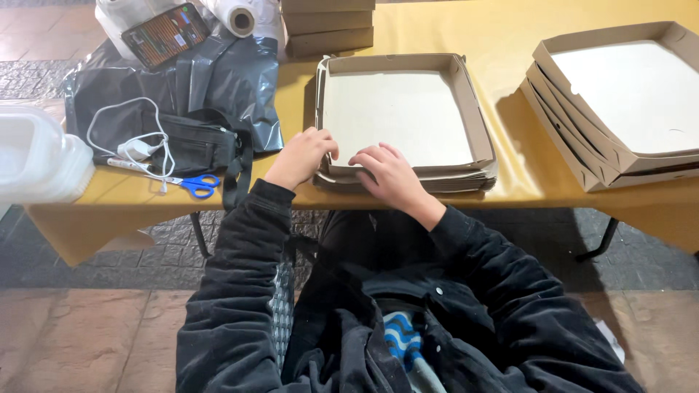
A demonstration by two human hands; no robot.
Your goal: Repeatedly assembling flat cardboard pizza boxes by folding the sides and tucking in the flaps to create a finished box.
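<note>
Both hands rest on the near edge of a shallow cardboard box tray (397, 116) that sits on top of a low stack of flattened cardboard blanks (466, 180) on the yellow tabletop (510, 145). The left hand (300, 156) is curled, its fingertips hooked over the tray's near wall at the corner; the right hand (393, 175) lies just beside it, fingers bent and pressing down on the same wall. Neither hand lifts anything — they pinch and press the cardboard edge.

As far as can be judged, this tray is nearly formed: its far wall and both side walls stand upright, and only the near wall, under the fingers, looks as if it is being folded or tucked. Well off to the right of the right hand, a pile of finished trays (619, 109) sits nested at an angle, so several seem done. The blanks under the hands suggest more are left, though how many cannot be told.

To the left of the left hand lie blue-handled scissors (198, 185), a black pouch (196, 145) with a white cable (135, 142) draped over it, and black plastic sheeting (218, 73). Further left, a translucent plastic container (36, 156) sits at the tabletop's end. Beyond the hands, past the tray, stand more stacked brown boxes (328, 25) and a white roll (237, 18).
</note>
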